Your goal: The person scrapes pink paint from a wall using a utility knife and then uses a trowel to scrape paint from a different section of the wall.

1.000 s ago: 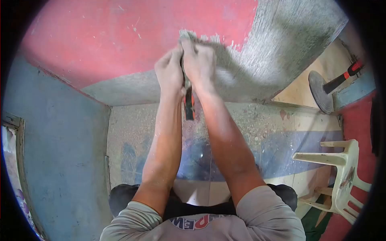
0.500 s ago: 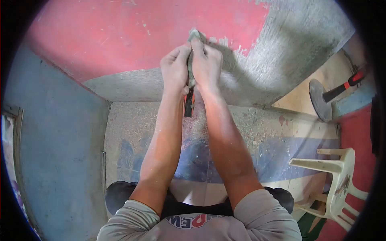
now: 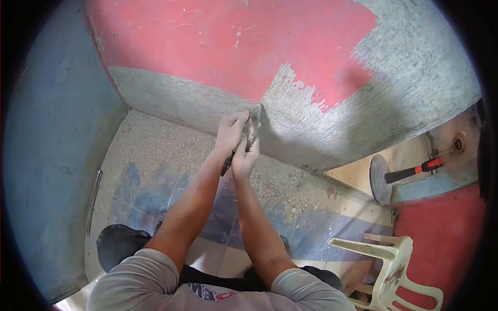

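Observation:
My left hand [image 3: 231, 133] is closed around the dusty grey blade part of a scraper [image 3: 254, 123]. Just below it, my right hand [image 3: 245, 158] wraps the lower part of the same tool, whose dark handle end [image 3: 226, 165] sticks out beside my wrists. The blade's top edge touches or nearly touches the wall [image 3: 176, 96], close to the lower border of the red paint [image 3: 207, 46]. Bare, scratched grey surface [image 3: 342, 124] spreads to the right of it. Dust whitens both hands, and my fingers partly hide the tool.
Paint chips and dust litter the floor [image 3: 171, 140]. A blue wall [image 3: 57, 129] stands at left. On the right are a pale plastic chair [image 3: 386, 264], and a tool with a grey disc [image 3: 380, 179] and a red-and-black handle near the opening.
Both hands and the scraper have moved lower on the wall, and my right hand now sits below the left. The view has shifted and turned, showing more of the wall's right side.

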Action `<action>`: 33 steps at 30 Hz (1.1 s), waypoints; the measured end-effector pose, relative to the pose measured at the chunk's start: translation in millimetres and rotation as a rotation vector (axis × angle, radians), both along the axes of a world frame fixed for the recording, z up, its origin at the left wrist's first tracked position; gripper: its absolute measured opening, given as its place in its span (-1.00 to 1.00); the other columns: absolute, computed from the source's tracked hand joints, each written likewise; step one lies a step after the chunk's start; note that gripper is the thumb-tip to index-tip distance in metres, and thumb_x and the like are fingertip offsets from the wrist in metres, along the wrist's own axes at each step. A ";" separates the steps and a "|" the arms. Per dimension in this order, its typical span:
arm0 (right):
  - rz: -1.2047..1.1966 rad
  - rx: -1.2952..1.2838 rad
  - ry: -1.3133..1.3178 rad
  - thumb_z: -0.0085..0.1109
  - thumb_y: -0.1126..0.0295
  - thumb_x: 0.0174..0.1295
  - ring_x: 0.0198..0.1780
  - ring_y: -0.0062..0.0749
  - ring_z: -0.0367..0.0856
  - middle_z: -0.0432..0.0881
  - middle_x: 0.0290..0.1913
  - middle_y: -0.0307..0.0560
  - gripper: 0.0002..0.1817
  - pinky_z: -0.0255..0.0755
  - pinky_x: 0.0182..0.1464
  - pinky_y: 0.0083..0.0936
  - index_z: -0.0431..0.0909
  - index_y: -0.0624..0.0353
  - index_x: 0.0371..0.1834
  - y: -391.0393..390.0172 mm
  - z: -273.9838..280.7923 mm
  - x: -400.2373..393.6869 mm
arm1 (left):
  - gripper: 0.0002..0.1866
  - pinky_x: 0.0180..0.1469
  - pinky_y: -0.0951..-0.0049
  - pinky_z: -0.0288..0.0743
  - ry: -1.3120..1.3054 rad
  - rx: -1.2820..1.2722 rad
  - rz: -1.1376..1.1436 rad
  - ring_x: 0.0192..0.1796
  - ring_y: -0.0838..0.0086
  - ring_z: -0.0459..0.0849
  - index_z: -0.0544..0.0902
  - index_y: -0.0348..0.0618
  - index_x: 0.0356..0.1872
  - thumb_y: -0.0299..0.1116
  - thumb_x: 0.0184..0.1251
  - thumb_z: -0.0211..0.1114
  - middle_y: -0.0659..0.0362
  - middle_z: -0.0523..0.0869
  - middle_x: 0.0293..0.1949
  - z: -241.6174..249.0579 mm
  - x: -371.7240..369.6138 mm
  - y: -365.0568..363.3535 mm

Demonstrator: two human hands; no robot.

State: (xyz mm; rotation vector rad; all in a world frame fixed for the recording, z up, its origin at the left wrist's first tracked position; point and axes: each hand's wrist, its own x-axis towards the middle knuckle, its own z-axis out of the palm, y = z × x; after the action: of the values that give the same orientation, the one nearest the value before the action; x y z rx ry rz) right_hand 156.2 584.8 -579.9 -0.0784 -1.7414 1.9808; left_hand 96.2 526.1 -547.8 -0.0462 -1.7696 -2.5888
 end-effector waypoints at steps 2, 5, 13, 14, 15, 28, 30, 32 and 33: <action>0.000 0.054 0.040 0.10 0.44 0.57 0.00 -0.43 0.63 0.69 -0.03 -0.02 -0.79 0.53 0.07 -0.38 0.54 0.39 0.08 10.1 1.7 -8.3 | -0.67 -0.13 0.52 0.57 0.001 0.080 -0.046 -0.22 0.64 0.69 0.79 -0.27 -0.07 -0.21 0.70 0.20 0.20 0.85 -0.19 2.7 -4.2 2.9; 0.046 -0.008 0.086 0.11 0.44 0.57 -0.01 -0.51 0.61 0.69 0.02 -0.07 -0.79 0.53 0.04 -0.42 0.56 0.37 0.09 14.9 1.8 -21.3 | -0.64 -0.05 0.52 0.56 -0.013 0.176 -0.152 -0.15 0.61 0.69 0.78 -0.27 -0.04 -0.17 0.71 0.19 0.21 0.84 -0.16 9.3 -2.9 0.0; 0.079 -0.175 -0.153 0.04 0.23 0.65 0.25 -0.41 0.57 0.68 0.18 -0.06 -0.56 0.44 0.29 -0.40 0.57 0.41 0.32 -0.1 -29.7 -5.6 | -0.51 0.04 0.52 0.52 -0.049 -0.120 -0.245 -0.09 0.67 0.64 0.81 -0.23 -0.09 0.03 0.69 0.17 0.30 0.76 -0.22 -52.5 -2.7 -23.6; -0.006 -0.192 -0.093 0.03 0.21 0.65 0.14 -0.42 0.63 0.70 0.10 -0.08 -0.57 0.49 0.20 -0.41 0.61 0.42 0.23 -5.3 -32.3 -10.6 | -0.51 0.06 0.51 0.52 -0.085 -0.115 -0.252 -0.07 0.66 0.64 0.80 -0.24 -0.06 0.04 0.69 0.17 0.29 0.77 -0.19 -53.3 -1.8 -26.9; 0.021 -0.192 -0.112 0.03 0.20 0.65 0.08 -0.44 0.64 0.71 0.05 -0.09 -0.57 0.51 0.14 -0.42 0.62 0.42 0.19 -5.0 -30.2 -14.1 | -0.51 0.08 0.50 0.52 -0.118 -0.110 -0.260 -0.05 0.64 0.64 0.80 -0.25 -0.03 0.04 0.69 0.17 0.28 0.78 -0.17 -41.6 -0.7 -30.9; -0.090 -0.224 -0.163 0.03 0.20 0.64 -0.13 -0.49 0.64 0.73 -0.16 -0.14 -0.59 0.52 -0.09 -0.42 0.69 0.38 -0.07 -3.1 -40.6 -28.4 | -0.59 0.20 0.36 0.57 -0.032 -0.013 -0.195 0.06 0.46 0.72 0.69 -0.34 0.20 -0.18 0.63 0.29 0.10 0.80 0.04 -47.6 29.8 -16.5; -0.062 -0.211 -0.193 0.04 0.18 0.63 -0.15 -0.50 0.62 0.72 -0.20 -0.14 -0.58 0.51 -0.11 -0.43 0.69 0.39 -0.09 2.9 -39.7 -27.0 | -0.58 0.18 0.36 0.58 -0.011 0.081 -0.128 0.04 0.46 0.73 0.71 -0.37 0.16 -0.15 0.61 0.31 0.09 0.81 0.00 -45.1 39.3 -6.5; -0.019 -0.176 -0.248 0.06 0.16 0.62 -0.19 -0.52 0.61 0.72 -0.25 -0.15 -0.56 0.49 -0.12 -0.44 0.70 0.40 -0.13 6.4 -18.9 -23.0 | -0.54 0.18 0.37 0.57 -0.109 0.027 -0.159 0.06 0.46 0.71 0.70 -0.38 0.16 -0.11 0.60 0.32 0.08 0.79 0.03 -34.2 33.2 -10.5; -0.080 -0.125 -0.223 0.09 0.14 0.60 -0.25 -0.43 0.65 0.74 -0.29 -0.09 -0.54 0.50 -0.17 -0.37 0.71 0.40 -0.19 4.3 -10.1 -27.0 | -0.52 0.18 0.37 0.57 -0.152 0.003 -0.171 0.07 0.46 0.71 0.70 -0.39 0.16 -0.08 0.60 0.33 0.07 0.78 0.04 -29.2 25.6 -10.0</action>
State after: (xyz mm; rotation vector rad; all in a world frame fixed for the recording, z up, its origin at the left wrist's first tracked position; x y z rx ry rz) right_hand 129.2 589.1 -590.0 -0.4197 -1.7162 2.0859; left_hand 121.8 516.1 -577.0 -0.0010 -1.8895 -2.7822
